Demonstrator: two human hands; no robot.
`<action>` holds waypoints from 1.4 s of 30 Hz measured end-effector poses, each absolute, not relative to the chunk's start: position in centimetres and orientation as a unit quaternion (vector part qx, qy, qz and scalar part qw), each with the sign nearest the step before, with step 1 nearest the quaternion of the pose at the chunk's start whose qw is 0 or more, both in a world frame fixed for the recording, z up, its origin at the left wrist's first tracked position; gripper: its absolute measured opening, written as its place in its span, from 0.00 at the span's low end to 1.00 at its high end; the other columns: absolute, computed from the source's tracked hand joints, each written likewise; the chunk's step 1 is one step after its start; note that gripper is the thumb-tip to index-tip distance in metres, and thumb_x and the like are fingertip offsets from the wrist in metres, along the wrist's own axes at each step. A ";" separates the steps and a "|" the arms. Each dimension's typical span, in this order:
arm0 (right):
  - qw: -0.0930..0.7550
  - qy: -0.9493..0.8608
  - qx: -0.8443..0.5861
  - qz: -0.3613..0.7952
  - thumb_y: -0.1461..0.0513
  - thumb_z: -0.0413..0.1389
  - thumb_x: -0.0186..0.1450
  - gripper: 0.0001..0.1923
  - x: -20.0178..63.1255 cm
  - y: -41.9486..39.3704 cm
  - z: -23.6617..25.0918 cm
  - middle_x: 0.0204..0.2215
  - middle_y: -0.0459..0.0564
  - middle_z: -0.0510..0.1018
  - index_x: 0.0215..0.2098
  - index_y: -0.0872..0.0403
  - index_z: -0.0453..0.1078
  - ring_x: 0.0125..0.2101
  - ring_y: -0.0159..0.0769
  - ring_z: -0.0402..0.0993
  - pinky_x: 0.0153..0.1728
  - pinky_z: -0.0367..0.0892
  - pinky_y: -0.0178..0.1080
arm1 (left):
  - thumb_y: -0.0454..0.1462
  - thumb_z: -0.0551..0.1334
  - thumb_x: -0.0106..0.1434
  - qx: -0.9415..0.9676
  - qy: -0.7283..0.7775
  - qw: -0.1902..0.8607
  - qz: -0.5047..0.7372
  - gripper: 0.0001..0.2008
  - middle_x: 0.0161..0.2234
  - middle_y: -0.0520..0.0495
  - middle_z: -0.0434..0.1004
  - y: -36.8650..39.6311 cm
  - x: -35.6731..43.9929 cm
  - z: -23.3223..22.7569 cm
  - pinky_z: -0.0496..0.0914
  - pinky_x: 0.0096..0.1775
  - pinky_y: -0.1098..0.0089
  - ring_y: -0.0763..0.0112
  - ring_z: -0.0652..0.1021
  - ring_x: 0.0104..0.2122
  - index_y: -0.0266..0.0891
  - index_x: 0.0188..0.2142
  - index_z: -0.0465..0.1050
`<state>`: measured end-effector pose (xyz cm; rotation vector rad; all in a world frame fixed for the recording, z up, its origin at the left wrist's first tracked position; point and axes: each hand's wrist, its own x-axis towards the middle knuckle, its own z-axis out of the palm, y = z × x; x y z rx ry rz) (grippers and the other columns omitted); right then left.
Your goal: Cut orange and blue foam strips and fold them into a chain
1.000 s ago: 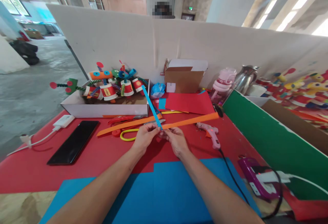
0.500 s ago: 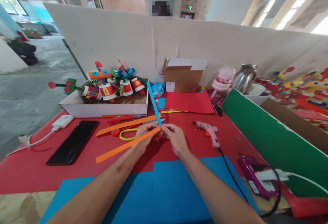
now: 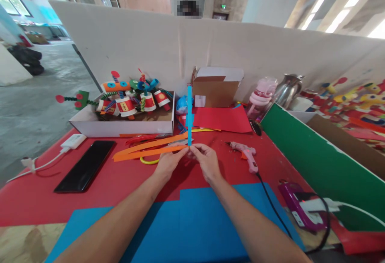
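An orange paper strip [image 3: 150,152] and a blue paper strip [image 3: 189,114] meet at a corner between my fingertips. The orange one stretches left, and the blue one points away from me, nearly at a right angle to it. My left hand [image 3: 170,162] pinches the joined ends from the left. Pressing the same corner from the right is my right hand [image 3: 205,158], its thumb and forefinger together. Just beyond the held strip lies a second orange strip [image 3: 156,144], partly over yellow-handled scissors [image 3: 147,161].
Paper-cup figures [image 3: 124,106] fill a white box [image 3: 126,128] at the back left. A phone [image 3: 86,166] lies left, a pink glue gun [image 3: 246,154] right with its cord trailing forward. A green-sided box [image 3: 319,166] borders the right. Blue sheets [image 3: 210,223] lie under my forearms.
The blue strip has swung from leaning left to pointing straight away from me. The orange strip's free end has moved away from me, towards the other orange strip. Both hands stay at the corner.
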<state>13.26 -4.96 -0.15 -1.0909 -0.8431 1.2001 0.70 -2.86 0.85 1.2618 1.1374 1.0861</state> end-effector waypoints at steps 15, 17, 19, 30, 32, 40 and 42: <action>0.573 -0.401 -0.515 0.495 0.53 0.63 0.50 0.12 13.9 -4.9 0.0 0.20 0.44 0.77 0.26 0.53 0.76 0.23 0.33 0.73 0.30 0.70 0.37 | 0.43 0.63 0.51 0.570 0.480 0.498 0.444 0.09 0.27 0.49 0.77 -2.8 0.6 1.0 0.69 0.39 0.67 0.65 0.76 0.32 0.40 0.26 0.74; 0.571 -0.399 -0.515 0.500 0.53 0.63 0.50 0.13 13.9 -4.9 0.0 0.20 0.45 0.77 0.26 0.53 0.76 0.23 0.34 0.73 0.30 0.71 0.37 | 0.43 0.63 0.51 0.563 0.493 0.488 0.450 0.09 0.27 0.50 0.77 -2.7 0.6 0.9 0.68 0.38 0.67 0.66 0.75 0.31 0.40 0.26 0.74; 0.565 -0.397 -0.509 0.514 0.53 0.64 0.49 0.13 13.9 -4.9 0.0 0.20 0.45 0.77 0.27 0.53 0.75 0.24 0.34 0.74 0.30 0.71 0.38 | 0.42 0.64 0.50 0.556 0.507 0.481 0.451 0.08 0.26 0.51 0.76 -2.6 0.6 0.8 0.68 0.37 0.68 0.67 0.74 0.30 0.40 0.25 0.73; 0.550 -0.448 -0.496 0.501 0.55 0.62 0.51 0.11 14.0 -4.5 -0.5 0.19 0.44 0.75 0.25 0.53 0.71 0.22 0.32 0.72 0.27 0.69 0.35 | 0.42 0.65 0.47 0.516 0.495 0.516 0.472 0.09 0.26 0.50 0.76 -2.5 0.7 0.6 0.70 0.36 0.68 0.68 0.75 0.30 0.39 0.24 0.73; 0.549 -0.450 -0.488 0.508 0.56 0.63 0.51 0.10 14.0 -4.5 -0.4 0.20 0.44 0.75 0.26 0.53 0.71 0.23 0.31 0.72 0.28 0.69 0.34 | 0.43 0.65 0.48 0.513 0.491 0.523 0.471 0.09 0.27 0.50 0.76 -2.5 0.6 0.6 0.70 0.37 0.68 0.67 0.75 0.30 0.39 0.25 0.74; 0.539 -0.437 -0.463 0.552 0.54 0.64 0.50 0.12 14.5 -4.3 -0.2 0.24 0.44 0.78 0.28 0.53 0.73 0.26 0.31 0.74 0.34 0.70 0.36 | 0.42 0.65 0.48 0.528 0.506 0.506 0.457 0.07 0.27 0.51 0.77 -2.5 0.6 0.5 0.70 0.36 0.69 0.68 0.75 0.30 0.40 0.25 0.74; 0.536 -0.451 -0.467 0.539 0.54 0.64 0.50 0.12 14.6 -4.2 -0.4 0.23 0.44 0.77 0.26 0.53 0.72 0.25 0.32 0.74 0.34 0.71 0.36 | 0.41 0.65 0.48 0.522 0.505 0.510 0.462 0.07 0.26 0.51 0.76 -2.4 0.7 0.3 0.70 0.36 0.69 0.68 0.75 0.30 0.41 0.25 0.74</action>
